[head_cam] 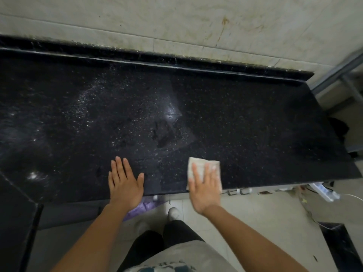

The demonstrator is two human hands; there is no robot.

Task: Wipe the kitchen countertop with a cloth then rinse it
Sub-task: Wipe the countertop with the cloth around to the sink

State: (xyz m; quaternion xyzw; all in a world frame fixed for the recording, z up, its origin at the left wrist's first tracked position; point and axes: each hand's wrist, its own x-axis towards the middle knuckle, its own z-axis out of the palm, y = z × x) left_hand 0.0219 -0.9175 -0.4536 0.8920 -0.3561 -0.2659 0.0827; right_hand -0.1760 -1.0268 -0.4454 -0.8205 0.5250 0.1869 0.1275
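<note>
A black speckled stone countertop point(245, 118) fills the middle of the view, wet and streaked in its left and centre parts. My right hand point(205, 188) lies flat with straight fingers on a folded whitish cloth point(198, 163) near the counter's front edge and presses it down. My left hand point(125, 183) rests flat on the counter's front edge, fingers spread, holding nothing, a short way left of the cloth.
A stained tiled wall point(176, 26) rises behind the counter's raised back lip point(157, 57). The counter ends at the right, beside a metal frame point(341, 75). A white power strip point(326, 193) lies on the floor at the right. My feet stand on pale floor tiles below.
</note>
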